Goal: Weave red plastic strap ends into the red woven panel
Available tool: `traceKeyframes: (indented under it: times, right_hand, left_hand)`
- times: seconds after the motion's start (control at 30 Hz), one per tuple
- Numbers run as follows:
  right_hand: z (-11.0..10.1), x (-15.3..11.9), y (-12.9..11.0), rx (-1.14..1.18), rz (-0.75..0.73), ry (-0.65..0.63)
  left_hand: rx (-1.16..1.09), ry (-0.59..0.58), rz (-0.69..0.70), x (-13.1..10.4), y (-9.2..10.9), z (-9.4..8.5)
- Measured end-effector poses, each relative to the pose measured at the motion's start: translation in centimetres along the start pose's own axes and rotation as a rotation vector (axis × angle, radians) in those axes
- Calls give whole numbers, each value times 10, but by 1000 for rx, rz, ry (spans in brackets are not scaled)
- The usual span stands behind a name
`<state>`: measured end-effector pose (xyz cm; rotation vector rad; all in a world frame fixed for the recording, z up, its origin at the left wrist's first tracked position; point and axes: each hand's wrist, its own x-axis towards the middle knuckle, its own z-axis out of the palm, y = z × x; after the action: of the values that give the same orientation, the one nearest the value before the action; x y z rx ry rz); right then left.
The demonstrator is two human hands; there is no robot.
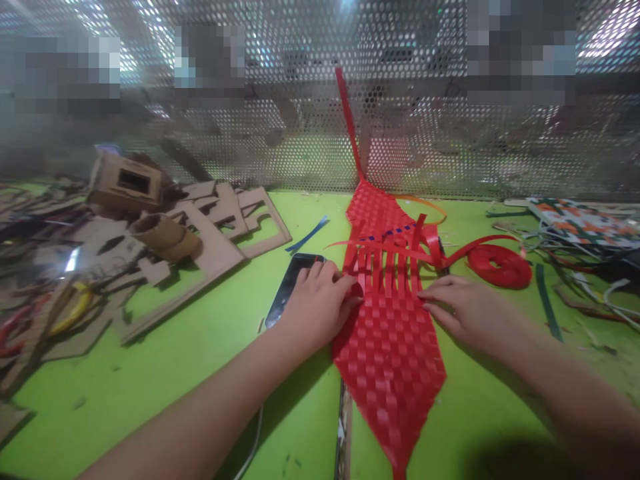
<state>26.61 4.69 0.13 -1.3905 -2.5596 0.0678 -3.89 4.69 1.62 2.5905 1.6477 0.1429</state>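
Red matting (395, 340) is lying between both hands. The left hand (325, 297) is pinching its left edge, thumb and fingers nearly closed; the right hand (463, 310) is touching its right edge, fingertips slightly parted, any hold impossible to tell. A phone (281, 293) is lying beside the left hand, a roll (483, 267) beyond the right.

Perforated grey screen (300, 150) behind a green tabletop (160, 363).
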Motion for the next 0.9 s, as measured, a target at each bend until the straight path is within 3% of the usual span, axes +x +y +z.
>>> traceKeyframes:
  times: [0.37,0.9]
  right_hand:
    - [-2,-2,0,13,-51,-52]
    - [-5,1,8,74,-11,-60]
  left_hand:
    - [-17,9,25,-3,4,1]
    - [-57,16,1,-2,6,3]
